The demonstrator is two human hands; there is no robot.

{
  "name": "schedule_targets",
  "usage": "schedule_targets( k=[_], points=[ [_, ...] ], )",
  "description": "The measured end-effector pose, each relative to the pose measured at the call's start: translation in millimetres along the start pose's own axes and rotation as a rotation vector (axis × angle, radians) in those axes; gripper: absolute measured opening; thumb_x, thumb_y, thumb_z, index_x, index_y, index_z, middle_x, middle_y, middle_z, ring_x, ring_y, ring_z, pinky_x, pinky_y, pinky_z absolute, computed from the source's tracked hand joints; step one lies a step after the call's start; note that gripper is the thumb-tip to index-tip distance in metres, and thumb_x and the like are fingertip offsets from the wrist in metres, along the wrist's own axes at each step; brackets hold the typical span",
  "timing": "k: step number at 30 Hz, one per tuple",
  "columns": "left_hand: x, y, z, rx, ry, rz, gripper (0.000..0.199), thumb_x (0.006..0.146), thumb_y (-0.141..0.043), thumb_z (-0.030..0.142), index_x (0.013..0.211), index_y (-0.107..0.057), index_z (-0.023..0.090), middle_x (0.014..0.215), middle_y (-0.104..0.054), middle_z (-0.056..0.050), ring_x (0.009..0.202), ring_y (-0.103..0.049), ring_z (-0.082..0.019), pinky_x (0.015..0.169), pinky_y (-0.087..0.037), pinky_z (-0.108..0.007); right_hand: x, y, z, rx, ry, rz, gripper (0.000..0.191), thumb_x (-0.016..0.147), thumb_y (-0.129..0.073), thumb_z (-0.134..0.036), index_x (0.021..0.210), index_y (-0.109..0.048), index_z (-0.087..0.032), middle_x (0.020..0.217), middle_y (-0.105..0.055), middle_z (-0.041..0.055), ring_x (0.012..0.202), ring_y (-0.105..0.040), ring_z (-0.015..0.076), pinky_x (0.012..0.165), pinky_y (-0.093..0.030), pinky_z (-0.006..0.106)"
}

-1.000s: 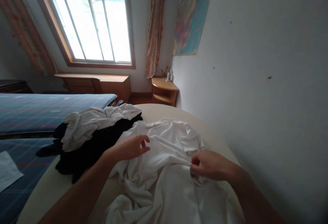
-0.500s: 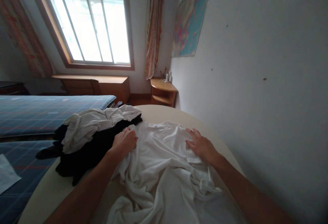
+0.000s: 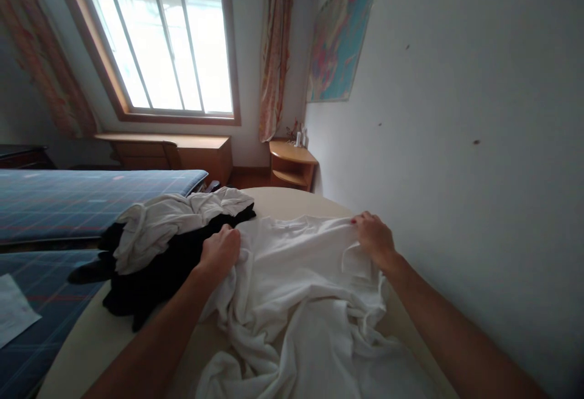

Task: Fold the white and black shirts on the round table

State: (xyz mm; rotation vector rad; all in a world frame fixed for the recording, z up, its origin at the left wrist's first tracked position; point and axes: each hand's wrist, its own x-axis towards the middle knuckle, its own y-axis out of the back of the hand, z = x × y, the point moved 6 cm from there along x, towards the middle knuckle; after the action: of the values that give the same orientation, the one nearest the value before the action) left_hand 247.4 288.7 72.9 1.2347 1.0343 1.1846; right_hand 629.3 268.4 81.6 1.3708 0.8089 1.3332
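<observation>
A white shirt (image 3: 301, 259) lies on the cream round table (image 3: 292, 195), its neckline at the far side and its lower part crumpled in folds toward me. My left hand (image 3: 222, 250) is closed on the shirt's left shoulder. At the right shoulder, my right hand (image 3: 375, 238) pinches the fabric, which is stretched fairly flat between both hands. A pocket-like square patch shows on the shirt near my right hand.
Black clothing (image 3: 150, 283) with a crumpled white garment (image 3: 159, 222) on top is heaped at the table's left. Beyond are blue plaid mattresses (image 3: 91, 204), a desk (image 3: 201, 149) and a corner shelf (image 3: 292, 156). A wall (image 3: 479, 204) rises close on the right.
My right hand has moved outward to the right and closed on the shirt's shoulder. The upper part of the shirt is spread wider and smoother. My left hand has barely shifted.
</observation>
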Motion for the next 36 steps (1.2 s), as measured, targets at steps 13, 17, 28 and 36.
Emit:
schedule_targets(
  k=[13, 17, 28, 36],
  points=[
    [-18, 39.4, 41, -0.137, -0.448, 0.430, 0.030, 0.091, -0.054, 0.022, 0.118, -0.068, 0.020, 0.144, -0.050, -0.013, 0.130, -0.048, -0.028, 0.113, -0.035, -0.042, -18, -38, -78, 0.277, 0.221, -0.224, 0.054, 0.100, -0.037, -0.051, 0.144, -0.050, -0.022, 0.148, -0.051, 0.0104, 0.133, -0.047, 0.0267, 0.110, -0.034, 0.040],
    [-10, 45.0, 21, -0.088, -0.262, 0.443, 0.044, 0.092, -0.056, 0.026, 0.135, -0.059, 0.022, 0.161, -0.029, -0.008, 0.146, -0.028, -0.035, 0.119, -0.024, -0.050, -18, -53, -78, 0.245, 0.109, -0.379, 0.063, 0.099, -0.030, -0.060, 0.151, -0.041, -0.026, 0.161, -0.031, 0.0101, 0.145, -0.030, 0.0348, 0.112, -0.027, 0.059],
    [-18, 13.5, 41, -0.090, -0.222, 0.156, 0.045, 0.093, -0.056, 0.035, 0.135, -0.060, 0.020, 0.151, -0.046, -0.012, 0.134, -0.047, -0.032, 0.111, -0.038, -0.043, 24, -84, -77, 0.264, 0.054, -0.382, 0.069, 0.099, -0.024, -0.061, 0.158, -0.023, -0.025, 0.167, -0.013, 0.0065, 0.152, -0.009, 0.0358, 0.115, -0.011, 0.066],
    [-36, -15.5, 59, -0.127, -0.407, -0.225, 0.049, 0.086, -0.064, 0.042, 0.129, -0.062, 0.019, 0.131, -0.064, -0.013, 0.121, -0.059, -0.030, 0.106, -0.042, -0.038, 16, -71, -67, 0.352, 0.256, -0.340, 0.061, 0.099, -0.039, -0.047, 0.153, -0.038, -0.018, 0.163, -0.027, 0.0102, 0.150, -0.021, 0.0270, 0.121, -0.016, 0.044]
  ],
)
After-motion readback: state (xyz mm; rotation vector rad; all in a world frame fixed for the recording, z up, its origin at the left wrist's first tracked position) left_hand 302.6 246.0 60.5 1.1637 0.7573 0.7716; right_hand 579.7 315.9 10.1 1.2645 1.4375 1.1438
